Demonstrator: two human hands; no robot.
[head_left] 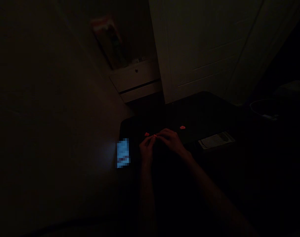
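Note:
In very dim light, my left hand [146, 148] and my right hand [171, 139] meet over a dark tabletop [194, 112]. Between their fingertips is a small orange-red piece [155, 135], pinched from both sides; its kind is too small and dark to make out. Just beyond my left hand lies a small orange-red lump [147, 134]. Another orange-red lump [182, 127] rests farther right, past my right hand and apart from it.
A lit phone-like screen [122, 153] glows at the table's left edge. A pale printed sheet or packet [216, 140] lies to the right. Behind the table stand a drawer unit [140, 82] and a pale panelled door [201, 49]. A round rim [263, 101] shows far right.

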